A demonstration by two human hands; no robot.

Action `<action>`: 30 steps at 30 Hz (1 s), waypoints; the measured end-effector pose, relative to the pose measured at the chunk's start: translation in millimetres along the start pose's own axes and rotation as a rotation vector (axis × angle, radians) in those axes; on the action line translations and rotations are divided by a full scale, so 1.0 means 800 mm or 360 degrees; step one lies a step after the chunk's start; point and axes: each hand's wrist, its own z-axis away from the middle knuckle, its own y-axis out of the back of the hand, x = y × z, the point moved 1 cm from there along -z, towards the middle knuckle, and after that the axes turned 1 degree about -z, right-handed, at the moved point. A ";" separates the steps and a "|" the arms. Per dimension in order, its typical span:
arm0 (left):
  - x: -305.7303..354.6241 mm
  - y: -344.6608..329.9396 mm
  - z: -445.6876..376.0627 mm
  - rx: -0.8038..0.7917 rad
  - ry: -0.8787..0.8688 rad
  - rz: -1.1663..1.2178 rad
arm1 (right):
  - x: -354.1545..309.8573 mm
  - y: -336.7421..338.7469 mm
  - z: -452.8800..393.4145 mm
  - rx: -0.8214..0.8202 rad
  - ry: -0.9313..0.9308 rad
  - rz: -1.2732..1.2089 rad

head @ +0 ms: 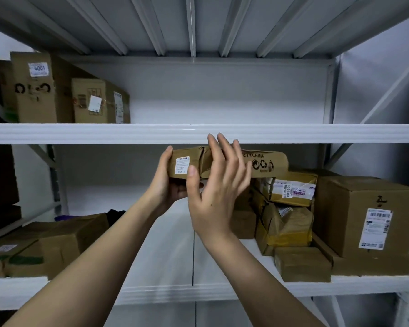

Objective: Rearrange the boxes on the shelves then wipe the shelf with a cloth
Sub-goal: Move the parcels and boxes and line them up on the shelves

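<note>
My left hand (167, 185) grips the left end of a long flat cardboard box (266, 165), fingers under it and thumb over its top corner. The box hangs level just under the front lip of the upper shelf (80, 133), above the lower shelf (165, 260). My right hand (219, 182) is in front of the box's middle with fingers straight and spread; I cannot tell whether it touches the box. No cloth is clearly visible.
Two upright boxes (33, 88) (97, 101) stand at the upper shelf's left. On the lower shelf, a pile of boxes (286, 223) and a big labelled box (364, 215) fill the right; low boxes (57, 241) lie at left, with a dark item (115, 214) behind.
</note>
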 end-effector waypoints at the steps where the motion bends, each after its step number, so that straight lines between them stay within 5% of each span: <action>1: 0.009 0.002 0.001 -0.0029 -0.0037 -0.0002 | -0.009 0.000 -0.003 0.0024 0.0024 0.0006; 7: 0.063 0.014 0.010 -0.0106 -0.0231 0.0019 | -0.045 -0.009 -0.022 0.0155 0.0226 -0.0079; 12: 0.115 0.044 0.018 0.0071 -0.0395 -0.0061 | -0.071 -0.036 -0.043 0.0128 0.0286 -0.0272; 24: 0.198 0.161 0.033 0.0401 -0.0457 -0.0353 | -0.127 -0.148 -0.064 -0.0419 -0.0118 -0.0589; 30: 0.237 0.217 0.025 0.0530 -0.0538 -0.0852 | -0.156 -0.202 -0.081 -0.0710 -0.0307 -0.0606</action>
